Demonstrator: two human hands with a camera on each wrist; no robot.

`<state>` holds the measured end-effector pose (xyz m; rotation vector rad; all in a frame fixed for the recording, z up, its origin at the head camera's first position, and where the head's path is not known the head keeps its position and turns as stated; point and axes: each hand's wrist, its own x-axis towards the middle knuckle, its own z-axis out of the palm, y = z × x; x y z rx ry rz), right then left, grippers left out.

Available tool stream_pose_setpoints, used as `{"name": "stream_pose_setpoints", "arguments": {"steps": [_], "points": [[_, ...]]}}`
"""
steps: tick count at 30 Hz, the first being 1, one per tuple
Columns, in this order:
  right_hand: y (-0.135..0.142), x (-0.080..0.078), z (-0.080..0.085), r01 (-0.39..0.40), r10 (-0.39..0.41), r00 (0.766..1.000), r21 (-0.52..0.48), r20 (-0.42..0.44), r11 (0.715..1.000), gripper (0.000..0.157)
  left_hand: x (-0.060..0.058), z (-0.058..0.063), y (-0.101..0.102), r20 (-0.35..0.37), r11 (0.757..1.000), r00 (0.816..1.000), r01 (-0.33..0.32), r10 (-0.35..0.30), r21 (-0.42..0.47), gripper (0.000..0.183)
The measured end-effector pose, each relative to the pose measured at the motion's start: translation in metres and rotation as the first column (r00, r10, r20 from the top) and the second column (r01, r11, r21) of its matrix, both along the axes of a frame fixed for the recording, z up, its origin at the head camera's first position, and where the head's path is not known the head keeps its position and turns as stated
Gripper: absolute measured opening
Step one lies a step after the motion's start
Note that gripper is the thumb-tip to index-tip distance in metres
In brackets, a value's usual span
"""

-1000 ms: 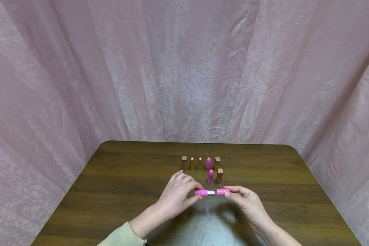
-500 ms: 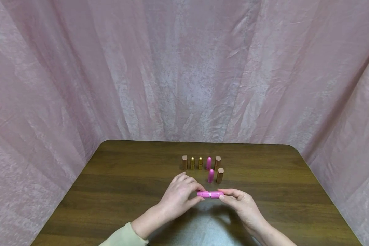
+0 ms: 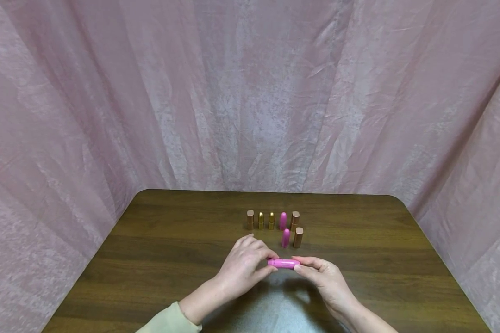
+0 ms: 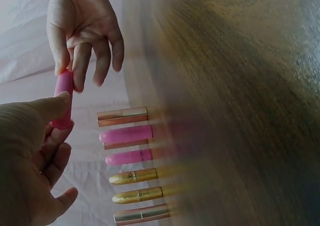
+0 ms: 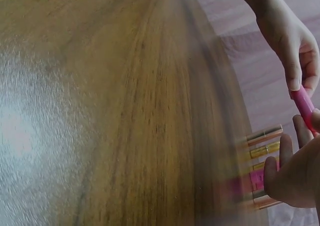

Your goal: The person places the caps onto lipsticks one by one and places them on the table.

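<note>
A pink lipstick [image 3: 284,263] with its cap on lies level between both hands, above the front part of the table. My left hand [image 3: 242,262] pinches its base end between thumb and fingers. The rounded cap end is pinched by my right hand [image 3: 326,280]. In the left wrist view the same pink lipstick [image 4: 63,102] spans from one hand to the other, and no silver collar shows. Just beyond the hands stand a pink lipstick [image 3: 285,238] and a square rose-gold lipstick [image 3: 298,237], both upright and capped.
Behind them runs a row of upright lipsticks: a rose-gold one [image 3: 250,220], two gold ones, among them a gold lipstick [image 3: 261,221], a pink one [image 3: 283,221] and another rose-gold one [image 3: 294,220]. The brown wooden table [image 3: 171,231] reaches back to a pink curtain [image 3: 250,92].
The cap in my right hand has moved left onto the lipstick base, covering the silver collar. My left hand keeps its pinch on the base. The standing lipsticks have not moved.
</note>
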<state>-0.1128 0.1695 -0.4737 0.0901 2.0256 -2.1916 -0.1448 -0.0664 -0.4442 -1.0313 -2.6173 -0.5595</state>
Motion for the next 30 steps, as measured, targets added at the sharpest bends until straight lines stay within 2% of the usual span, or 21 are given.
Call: {"name": "stream_pose_setpoints", "arguments": {"steps": [10,15,22,30], "points": [[-0.001,-0.003,0.000,0.002,0.000,1.000,0.085,-0.026,0.996,0.032,0.002,-0.007,0.003,0.014,0.998,0.999,-0.040,0.040,-0.039,0.018],[-0.001,-0.004,0.003,-0.030,0.038,0.996,0.111,-0.076,0.993,0.036,0.002,-0.012,0.006,0.034,0.998,0.999,-0.039,0.041,-0.053,0.020],[0.000,-0.006,0.008,-0.029,0.048,0.990,0.149,-0.131,0.988,0.030,-0.001,-0.014,0.010,0.065,0.998,0.996,-0.051,0.054,-0.046,0.023],[0.003,-0.006,0.012,-0.121,0.175,0.965,0.256,-0.198,0.959,0.029,-0.010,-0.019,0.011,0.088,0.996,0.993,-0.079,0.083,-0.042,0.017]]}}
